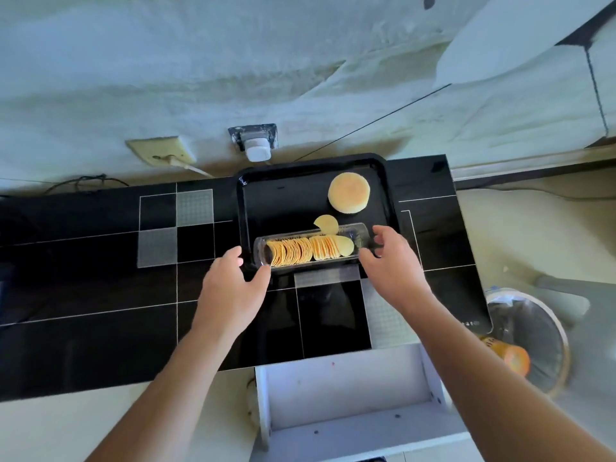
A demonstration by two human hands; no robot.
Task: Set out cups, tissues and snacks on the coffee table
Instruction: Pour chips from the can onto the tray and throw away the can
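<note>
On a glossy black table point(100, 295) against a stained wall point(166, 78), both hands point(230, 288) point(393, 265) hover loose-fingered beside the chip tray point(310, 250).

Both forearms are bare from the lower edge of the view up to the wrists, with no sleeve, cuff or glove on them. The left hand point(230, 288) carries no ring, watch or band on its visible back and fingers. The right hand point(395, 266) is likewise unadorned, wrist uncovered.
</note>
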